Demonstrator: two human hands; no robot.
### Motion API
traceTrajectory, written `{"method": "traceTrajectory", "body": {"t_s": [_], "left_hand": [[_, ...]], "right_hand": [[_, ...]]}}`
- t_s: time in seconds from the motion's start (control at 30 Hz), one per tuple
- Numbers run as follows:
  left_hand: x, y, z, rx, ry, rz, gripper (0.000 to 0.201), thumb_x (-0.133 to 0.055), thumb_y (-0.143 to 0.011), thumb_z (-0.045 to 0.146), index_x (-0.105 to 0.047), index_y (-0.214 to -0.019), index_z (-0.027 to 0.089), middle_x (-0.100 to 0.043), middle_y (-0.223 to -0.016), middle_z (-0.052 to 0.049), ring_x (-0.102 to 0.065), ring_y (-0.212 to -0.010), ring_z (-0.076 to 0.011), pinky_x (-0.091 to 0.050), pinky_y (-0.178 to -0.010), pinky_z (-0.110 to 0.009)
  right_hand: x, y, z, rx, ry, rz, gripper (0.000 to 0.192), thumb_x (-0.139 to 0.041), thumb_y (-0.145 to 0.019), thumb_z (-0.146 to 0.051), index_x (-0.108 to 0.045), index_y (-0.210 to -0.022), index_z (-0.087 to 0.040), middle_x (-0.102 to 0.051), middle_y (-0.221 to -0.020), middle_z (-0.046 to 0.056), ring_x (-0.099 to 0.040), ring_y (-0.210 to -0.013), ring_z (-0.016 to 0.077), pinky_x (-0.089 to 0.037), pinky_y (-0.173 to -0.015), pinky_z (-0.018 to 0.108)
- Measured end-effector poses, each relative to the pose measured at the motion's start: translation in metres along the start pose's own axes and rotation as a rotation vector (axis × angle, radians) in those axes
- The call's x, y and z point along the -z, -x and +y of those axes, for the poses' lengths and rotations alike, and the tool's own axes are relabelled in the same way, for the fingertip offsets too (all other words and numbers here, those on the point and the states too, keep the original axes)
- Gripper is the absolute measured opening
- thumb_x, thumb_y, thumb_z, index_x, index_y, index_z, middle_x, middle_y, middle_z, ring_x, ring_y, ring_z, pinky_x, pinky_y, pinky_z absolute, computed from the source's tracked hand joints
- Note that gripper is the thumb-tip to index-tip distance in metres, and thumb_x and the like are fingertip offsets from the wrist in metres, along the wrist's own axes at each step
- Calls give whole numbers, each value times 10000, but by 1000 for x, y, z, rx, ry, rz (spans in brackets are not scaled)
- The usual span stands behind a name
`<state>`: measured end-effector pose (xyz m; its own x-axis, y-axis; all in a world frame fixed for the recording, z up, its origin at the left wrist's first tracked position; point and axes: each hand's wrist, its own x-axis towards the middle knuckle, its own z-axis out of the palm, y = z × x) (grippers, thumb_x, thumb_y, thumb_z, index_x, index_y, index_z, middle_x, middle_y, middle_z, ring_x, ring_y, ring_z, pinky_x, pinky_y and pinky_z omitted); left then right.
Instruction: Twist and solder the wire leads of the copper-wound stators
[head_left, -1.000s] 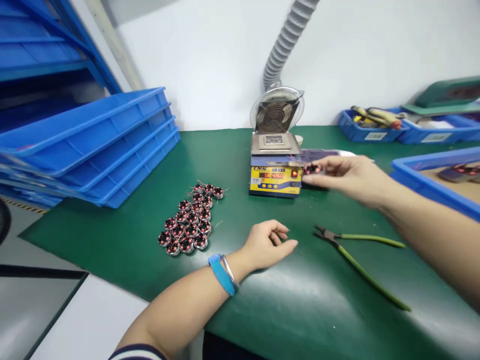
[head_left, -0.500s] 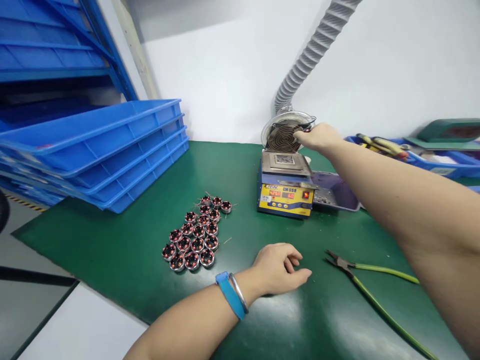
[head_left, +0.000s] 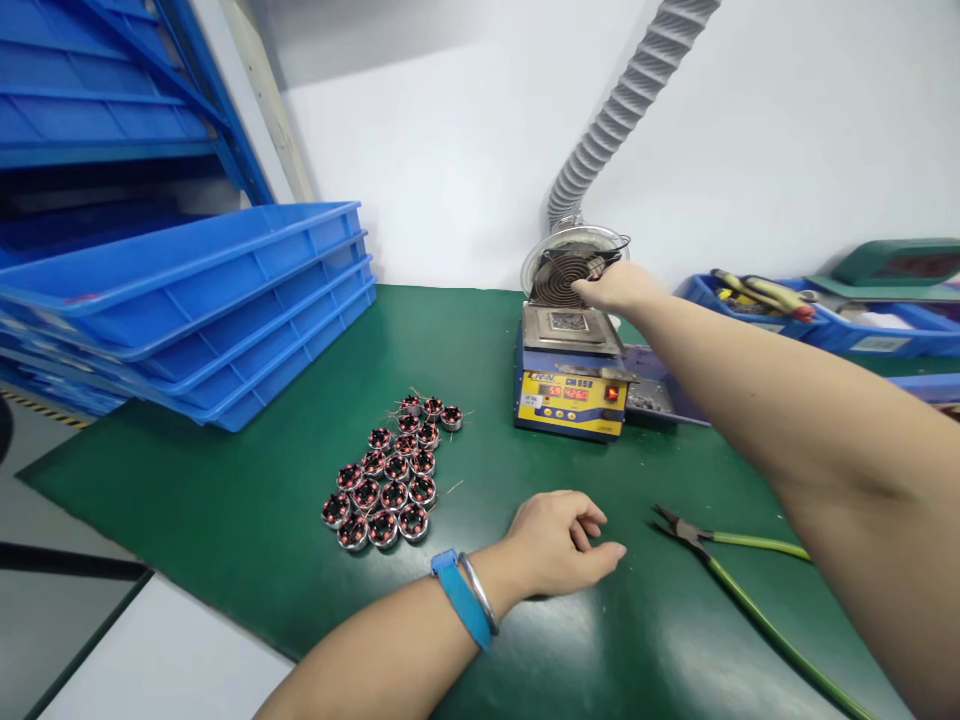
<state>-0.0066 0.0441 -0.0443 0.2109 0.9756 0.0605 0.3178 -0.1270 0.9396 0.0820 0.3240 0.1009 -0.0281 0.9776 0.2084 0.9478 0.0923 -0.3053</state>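
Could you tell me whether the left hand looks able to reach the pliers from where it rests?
Probably yes: the left hand rests on the green mat, with only bare mat between it and the pliers.

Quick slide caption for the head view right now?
Right hand reaches over the solder pot; left hand rests on the green mat.

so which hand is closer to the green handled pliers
Left. The left hand rests on the green mat just left of the pliers, a short gap from their tip. The right hand is far back, up at the round fan grille behind the solder pot.
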Motion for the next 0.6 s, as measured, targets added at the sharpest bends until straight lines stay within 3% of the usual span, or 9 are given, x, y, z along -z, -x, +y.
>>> {"method": "traceTrajectory", "body": {"t_s": [0.37,0.6], "left_hand": [[0,0,1,-12,-21,12,217,-729,-638,273,-619,-791,166,-625,-693,7,-568,-597,-110,-463,-607,-235],[1,0,2,-14,-21,17,212,-728,-643,272,-622,-790,163,-622,-697,6,-561,-596,-107,-463,-604,-229]], "right_hand": [[4,7,-3,-6,-118,42,317,-645,-766,-368,-596,-860,-69,-616,-1017,222,-555,-1002,304,-423,-842,367],[32,14,-3,-17,-205,59,323,-630,-779,-406,-573,-708,-96,-608,-836,163,-553,-897,229,-413,-798,334]]}}
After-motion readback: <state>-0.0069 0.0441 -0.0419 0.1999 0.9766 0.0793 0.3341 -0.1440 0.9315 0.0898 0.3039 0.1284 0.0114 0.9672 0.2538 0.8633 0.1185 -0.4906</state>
